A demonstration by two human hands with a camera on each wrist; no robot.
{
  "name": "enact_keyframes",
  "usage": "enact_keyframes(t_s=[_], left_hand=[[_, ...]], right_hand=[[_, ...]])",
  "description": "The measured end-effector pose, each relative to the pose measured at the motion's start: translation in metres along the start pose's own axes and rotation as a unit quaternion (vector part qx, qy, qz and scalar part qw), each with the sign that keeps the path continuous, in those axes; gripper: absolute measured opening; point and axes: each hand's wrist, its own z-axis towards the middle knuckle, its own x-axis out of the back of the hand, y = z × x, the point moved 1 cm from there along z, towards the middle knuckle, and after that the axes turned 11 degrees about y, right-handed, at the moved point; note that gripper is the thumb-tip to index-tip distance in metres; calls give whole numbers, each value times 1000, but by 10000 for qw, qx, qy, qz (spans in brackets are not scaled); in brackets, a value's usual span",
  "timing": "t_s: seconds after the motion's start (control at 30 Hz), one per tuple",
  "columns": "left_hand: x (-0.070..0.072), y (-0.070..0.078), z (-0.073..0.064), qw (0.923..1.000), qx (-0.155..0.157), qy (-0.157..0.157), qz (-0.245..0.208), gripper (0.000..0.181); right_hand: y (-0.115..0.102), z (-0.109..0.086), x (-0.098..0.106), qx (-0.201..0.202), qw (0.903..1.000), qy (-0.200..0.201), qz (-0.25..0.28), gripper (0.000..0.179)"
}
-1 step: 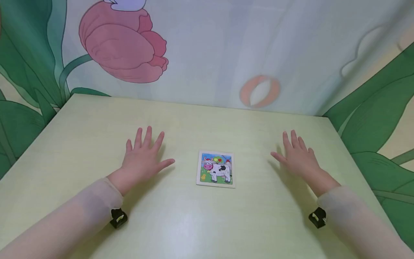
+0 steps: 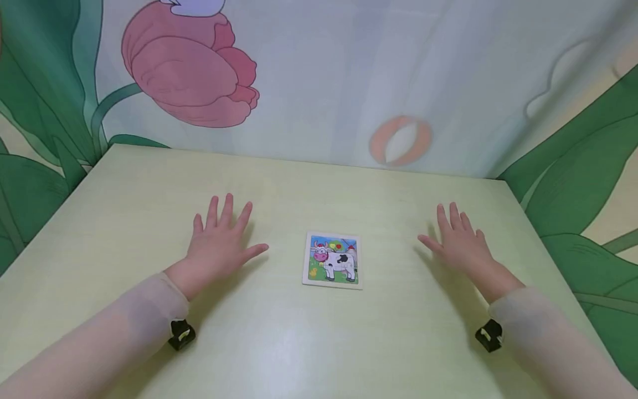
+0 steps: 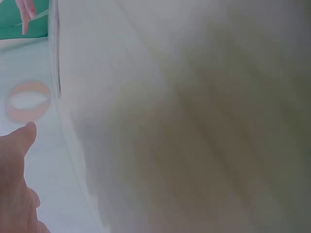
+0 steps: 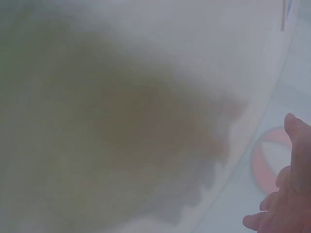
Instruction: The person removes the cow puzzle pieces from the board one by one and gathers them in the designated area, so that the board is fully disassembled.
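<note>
A small square cow picture puzzle [image 2: 333, 260] with a pale border lies flat near the middle of the table. To its left, my left hand [image 2: 216, 244] hovers above the tabletop, fingers spread and straight, holding nothing. On the other side my right hand [image 2: 461, 241] is held in the same way, its thumb pointing toward the puzzle, apart from it. The left wrist view shows part of the left hand [image 3: 17, 179] at its left edge. At the right edge of the right wrist view appears part of the right hand [image 4: 289, 189].
The pale table [image 2: 299, 343] has its far edge against a curtain [image 2: 319, 83] printed with a pink tulip and green leaves. Small black devices are strapped at the left wrist [image 2: 181, 334] and the right wrist [image 2: 489, 335].
Both hands have shifted by only a tiny amount. The puzzle lies where it was.
</note>
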Motion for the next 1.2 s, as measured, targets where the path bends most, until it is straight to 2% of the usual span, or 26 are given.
enact_keyframes(t_s=[0.2, 0.43, 0.7, 0.83, 0.93, 1.2], left_hand=[[4, -4, -3, 9999, 51, -70, -51, 92], [6, -9, -4, 9997, 146, -160, -136, 93], [7, 0, -6, 9998, -48, -148, -116, 90], [6, 9, -3, 9998, -182, -53, -111, 88], [4, 18, 0, 9993, -351, -104, -33, 87], [-5, 56, 5, 9941, -1035, -292, 129, 83]], right_hand=[[-2, -11, -1, 25, 10000, -32, 0, 94], [-10, -10, 1, 183, 9998, 80, -21, 92], [-14, -13, -6, 278, 9994, 192, -30, 93], [-19, -12, -5, 394, 9987, 324, -75, 93], [-29, -8, -4, 512, 9979, 398, -73, 91], [-54, -2, -14, 708, 9970, 308, -6, 83]])
